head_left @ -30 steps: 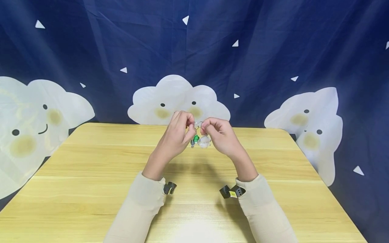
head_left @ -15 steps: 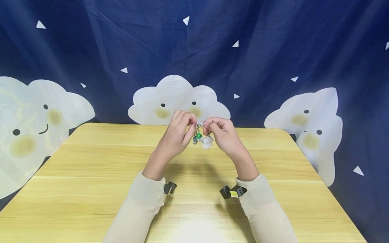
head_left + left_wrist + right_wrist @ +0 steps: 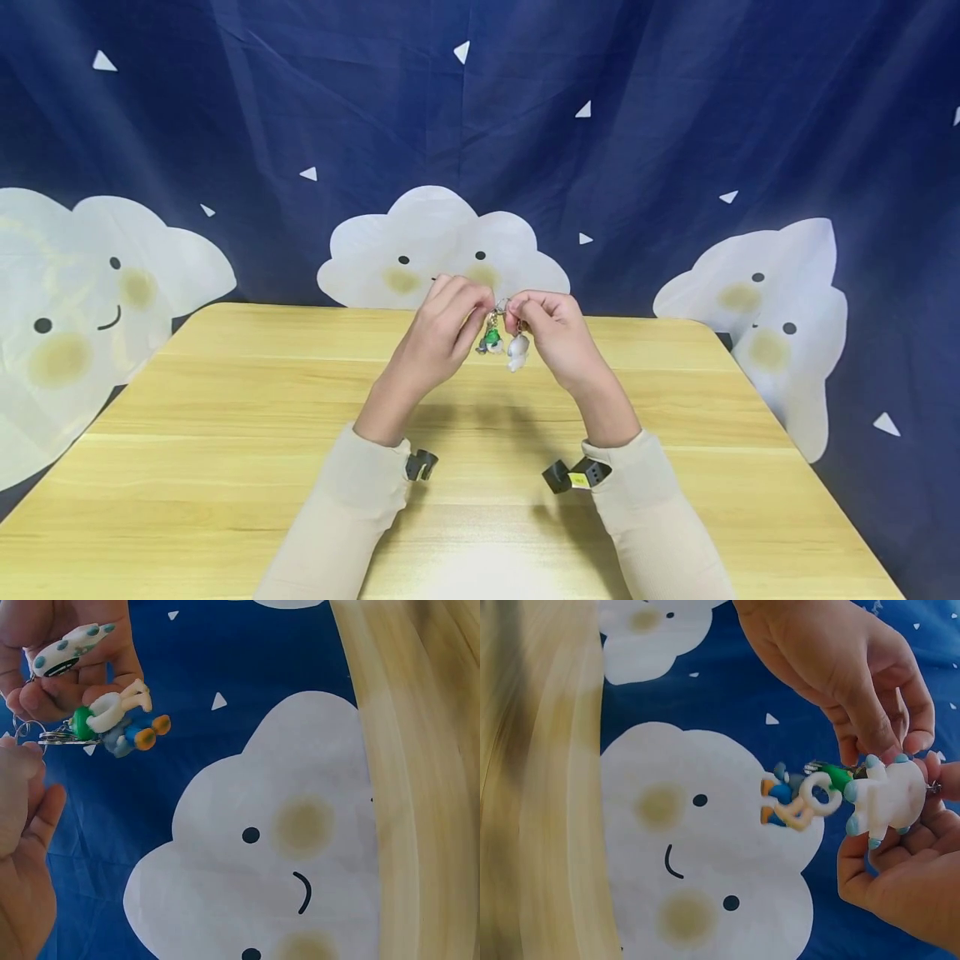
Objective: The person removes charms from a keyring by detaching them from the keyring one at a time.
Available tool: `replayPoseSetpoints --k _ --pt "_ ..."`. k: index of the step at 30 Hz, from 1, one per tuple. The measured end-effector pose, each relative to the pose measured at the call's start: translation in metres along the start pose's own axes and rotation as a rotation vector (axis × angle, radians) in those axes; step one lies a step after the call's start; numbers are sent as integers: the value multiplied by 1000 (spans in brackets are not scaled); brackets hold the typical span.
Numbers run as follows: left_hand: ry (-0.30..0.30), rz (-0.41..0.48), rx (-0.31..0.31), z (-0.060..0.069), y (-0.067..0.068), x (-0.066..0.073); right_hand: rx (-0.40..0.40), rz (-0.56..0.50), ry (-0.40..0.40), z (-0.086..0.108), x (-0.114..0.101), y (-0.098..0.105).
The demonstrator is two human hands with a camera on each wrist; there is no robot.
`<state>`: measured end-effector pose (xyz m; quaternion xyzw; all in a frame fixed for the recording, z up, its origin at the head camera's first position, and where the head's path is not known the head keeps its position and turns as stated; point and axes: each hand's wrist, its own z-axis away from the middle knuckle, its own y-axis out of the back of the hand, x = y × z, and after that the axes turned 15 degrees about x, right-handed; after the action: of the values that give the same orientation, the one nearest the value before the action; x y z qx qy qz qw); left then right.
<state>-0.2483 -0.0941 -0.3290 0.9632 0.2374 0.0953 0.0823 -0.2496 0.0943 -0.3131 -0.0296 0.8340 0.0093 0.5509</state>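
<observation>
Above the far part of the table, my left hand [image 3: 442, 329] and right hand [image 3: 551, 337] pinch a metal key ring [image 3: 502, 306] between them. From the ring's left side dangles a figurine charm [image 3: 491, 340] with a green top and a white hoop round it, beside a grey-blue figurine charm [image 3: 120, 739] with orange feet. A white figurine charm [image 3: 889, 796] with pale blue tips hangs under my right fingers. The fingertips partly cover the ring, so whether it is spread apart cannot be told.
A light wooden table [image 3: 262, 483] lies below both hands. Behind it hangs a dark blue curtain [image 3: 375, 100] with white cloud faces and small triangles. Small black cameras sit at both cuffs, the right camera [image 3: 576, 475] bearing a yellow label.
My left hand has shifted slightly right toward the right one. The green-topped charm has swung right, and the white charm has turned and now hangs a little farther right, apart from it.
</observation>
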Motion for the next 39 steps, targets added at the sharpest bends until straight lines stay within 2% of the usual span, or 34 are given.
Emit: replayPoseSetpoints --k 2,4,10,14,17,20,23,27,32,36,39 --pt "26 1 1 1 0 1 1 5 -1 0 0 0" --pt "81 12 9 1 -1 2 1 12 3 0 -1 0" --pt "326 102 27 2 -3 5 13 28 25 0 -2 1" --pt "462 138 18 2 -3 7 14 50 32 0 -4 1" --pt "535 157 10 1 -3 8 7 87 59 0 -5 1" --pt "565 165 10 1 -3 8 -2 138 96 1 -5 3" --pt "537 131 16 1 -2 8 -10 208 110 0 -5 4" --pt "412 44 18 -1 1 8 -67 319 154 0 -4 6" --pt "259 -38 -4 -2 5 5 -199 506 350 0 -3 9" --pt "198 -73 -33 -2 8 3 -294 634 474 0 -4 8" --pt "178 -84 -49 -3 10 2 -323 678 522 1 -6 6"
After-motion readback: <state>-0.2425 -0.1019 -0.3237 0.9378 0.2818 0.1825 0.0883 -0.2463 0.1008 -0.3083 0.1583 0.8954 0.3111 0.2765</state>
